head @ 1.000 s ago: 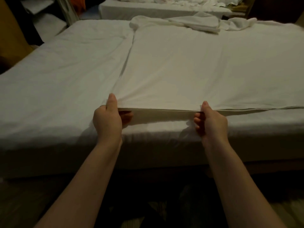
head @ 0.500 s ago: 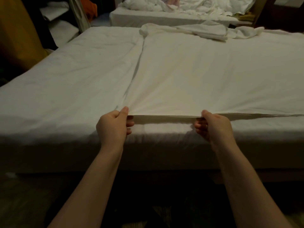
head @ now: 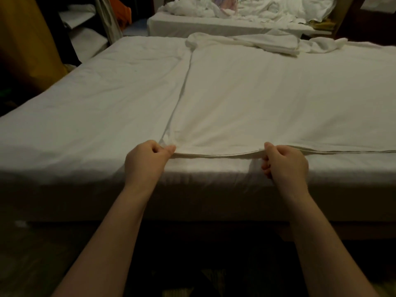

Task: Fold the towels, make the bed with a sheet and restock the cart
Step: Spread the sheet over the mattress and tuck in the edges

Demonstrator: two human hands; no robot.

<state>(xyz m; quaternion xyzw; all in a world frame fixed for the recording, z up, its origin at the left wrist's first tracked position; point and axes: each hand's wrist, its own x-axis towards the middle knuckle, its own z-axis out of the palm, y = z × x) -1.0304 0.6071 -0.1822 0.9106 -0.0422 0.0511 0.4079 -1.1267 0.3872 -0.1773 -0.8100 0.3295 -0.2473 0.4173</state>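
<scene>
— While the sheet [head: 267, 99] lies flat on the bed [head: 85, 116], where are the hands?
— Left hand [head: 147, 161] pinches its near corner; right hand [head: 285, 163] grips the near hem further along, both at the bed's edge. Crumpled towels [head: 278, 45] sit at the far side.

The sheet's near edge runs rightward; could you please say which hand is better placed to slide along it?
Probably right: the right hand pinches the sheet mid-edge, hem continuing beyond it; the left hand anchors the corner.

Bedroom, two beds [head: 107, 116], rumpled linens [head: 246, 9]
</scene>
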